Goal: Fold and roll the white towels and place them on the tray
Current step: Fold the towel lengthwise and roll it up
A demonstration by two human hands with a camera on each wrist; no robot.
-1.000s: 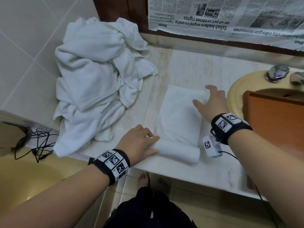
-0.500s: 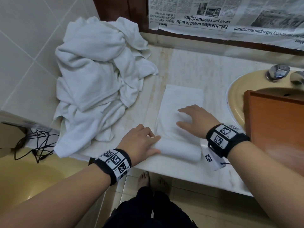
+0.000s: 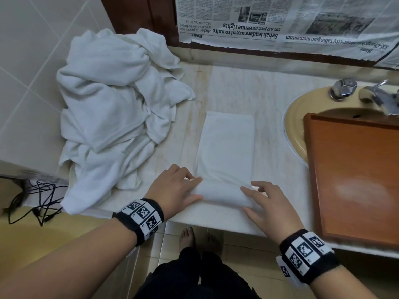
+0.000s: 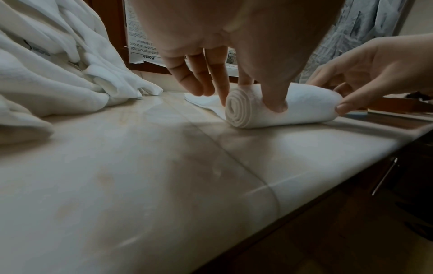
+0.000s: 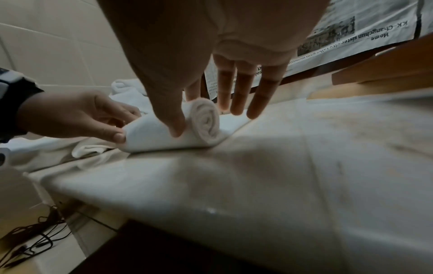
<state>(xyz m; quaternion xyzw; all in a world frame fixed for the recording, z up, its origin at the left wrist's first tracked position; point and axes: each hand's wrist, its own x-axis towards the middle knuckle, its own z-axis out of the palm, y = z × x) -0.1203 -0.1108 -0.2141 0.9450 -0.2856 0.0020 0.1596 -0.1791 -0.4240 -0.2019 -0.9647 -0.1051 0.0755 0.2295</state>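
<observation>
Two hands work one towel [image 3: 226, 147] on a bathroom desk [image 3: 233, 89], rolling it from the near edge. The left hand [image 3: 174, 188] clamps the roll's left end, thumb on the near side and fingers [image 4: 220, 79] curved over the top, apparently to keep the spiral from slackening. The right hand [image 3: 269, 203] takes the other end, thumb pressed to the near face and the index finger behind the roll, while its other fingers [image 5: 239, 89] stay straight and spread just beyond the end. Roughly a third of the towel is wound; the rest lies flat, stretching away toward the wall, folded into a narrow strip so the roll comes out short. Holding both ends likely keeps the roll square as it advances. To the left a pile [image 3: 112, 100] of loose white towels waits against the tiles. To the right an empty wooden tray [image 3: 354, 180] sits over the sink [image 3: 295, 117], close enough for an easy transfer. Newspaper [image 3: 280, 22] covers the wall behind.
</observation>
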